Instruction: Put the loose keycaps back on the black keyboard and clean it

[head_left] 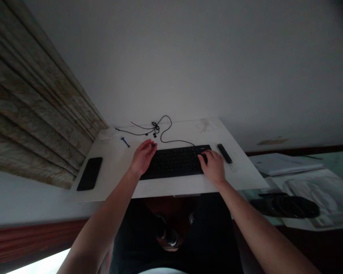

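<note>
- Kbd (174, 167) is lying on white desk (165, 189), long side running roughly parallel to desk's front edge; narrow strip of desktop is showing in front of kbd.
- Wider stretch of desktop is showing L of kbd, w/ black phone (89, 174) lying well L of it; slim dark stick (224, 153) is lying just R of kbd, desk's R edge running beyond.
- Behind kbd, cord (177, 141) is looping back to a tied bundle (155, 127); small black bits (154, 135) are lying btwn bundle & kbd; blue tool (125, 142) is lying behind-L of kbd.
- L hand (143, 156) is reaching in at kbd's L end, fingers curling, fingertips pinching small dark piece (153, 145); too small to ID. Touching kbd or not: can't tell.
- R hand (213, 163) is resting over kbd's R end, back up, fingers bending, thumb pointing out; gripping or just resting, can't tell.
- Kbd is spanning btwn both hands; pinched piece is sitting nr kbd's rear L corner.
</note>
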`<move>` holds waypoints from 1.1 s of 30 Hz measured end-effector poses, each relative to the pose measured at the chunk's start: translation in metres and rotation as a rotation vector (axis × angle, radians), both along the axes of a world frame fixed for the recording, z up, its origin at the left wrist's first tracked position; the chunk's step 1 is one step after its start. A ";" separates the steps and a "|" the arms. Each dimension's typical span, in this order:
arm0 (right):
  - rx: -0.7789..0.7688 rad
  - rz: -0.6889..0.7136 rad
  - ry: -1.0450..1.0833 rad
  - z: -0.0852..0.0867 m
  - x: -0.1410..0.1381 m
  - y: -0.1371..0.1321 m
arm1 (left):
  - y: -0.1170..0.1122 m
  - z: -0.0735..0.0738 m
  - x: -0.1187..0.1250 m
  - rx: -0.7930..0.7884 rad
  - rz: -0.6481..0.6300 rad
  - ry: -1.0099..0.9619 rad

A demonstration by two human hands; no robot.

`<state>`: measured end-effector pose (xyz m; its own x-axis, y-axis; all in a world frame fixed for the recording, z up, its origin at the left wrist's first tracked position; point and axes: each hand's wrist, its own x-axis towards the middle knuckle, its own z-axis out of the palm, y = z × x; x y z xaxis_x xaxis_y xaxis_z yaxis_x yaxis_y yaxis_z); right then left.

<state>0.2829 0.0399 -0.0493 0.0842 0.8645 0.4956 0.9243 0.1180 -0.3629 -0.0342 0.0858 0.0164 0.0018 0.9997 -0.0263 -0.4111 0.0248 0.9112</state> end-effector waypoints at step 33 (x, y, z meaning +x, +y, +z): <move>-0.328 0.324 0.784 0.056 -0.086 0.001 | -0.086 -0.041 0.003 0.418 0.017 0.902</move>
<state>0.1970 0.0414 0.0063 0.0219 0.9921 0.1239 0.3376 0.1093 -0.9349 -0.0313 -0.0004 -0.0241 0.1400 0.9286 0.3437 0.4431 -0.3691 0.8169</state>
